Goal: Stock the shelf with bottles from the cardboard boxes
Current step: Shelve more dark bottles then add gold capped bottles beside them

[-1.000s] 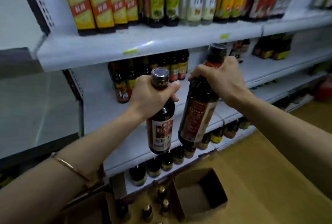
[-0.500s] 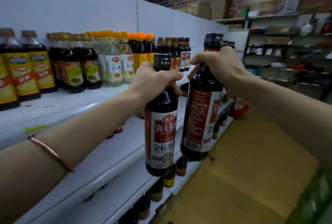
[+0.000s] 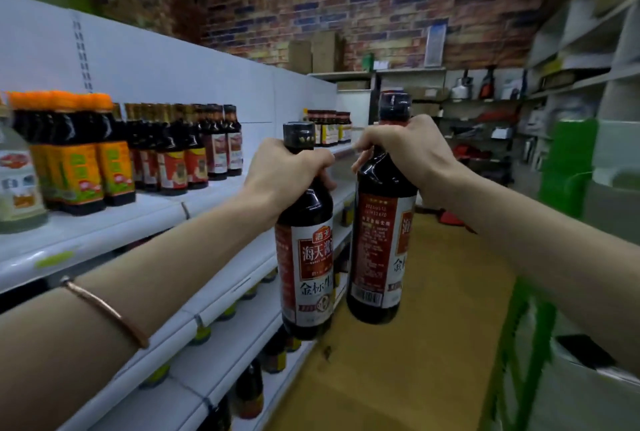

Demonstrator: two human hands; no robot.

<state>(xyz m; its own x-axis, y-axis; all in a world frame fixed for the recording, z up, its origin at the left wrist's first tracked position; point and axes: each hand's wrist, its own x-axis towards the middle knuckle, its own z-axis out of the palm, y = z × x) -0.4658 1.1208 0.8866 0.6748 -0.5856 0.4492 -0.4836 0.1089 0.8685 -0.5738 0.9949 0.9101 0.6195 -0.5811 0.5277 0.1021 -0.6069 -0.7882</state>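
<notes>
Left hand (image 3: pixel 284 171) grips one dark bottle (image 3: pixel 304 257) by its neck, right hand (image 3: pixel 408 153) another bottle (image 3: pixel 381 250); both hang over the floor beside the shelf (image 3: pixel 104 226). Swinging, they could knock together or slip; further in, they might topple standing rows (image 3: pixel 180 150)

You have lifted your head: a second ago you looked down at the lower shelves and an open cardboard box on the floor, and now you look along the aisle to the brick wall (image 3: pixel 381 15). Your left hand (image 3: pixel 287 171) and right hand (image 3: pixel 405 150) have carried the left bottle (image 3: pixel 304 257) and the right bottle (image 3: pixel 381 247) up beside the top shelf (image 3: pixel 104 223). The right bottle, tilted before, now hangs nearly upright, and the two bottles sit closer together
</notes>
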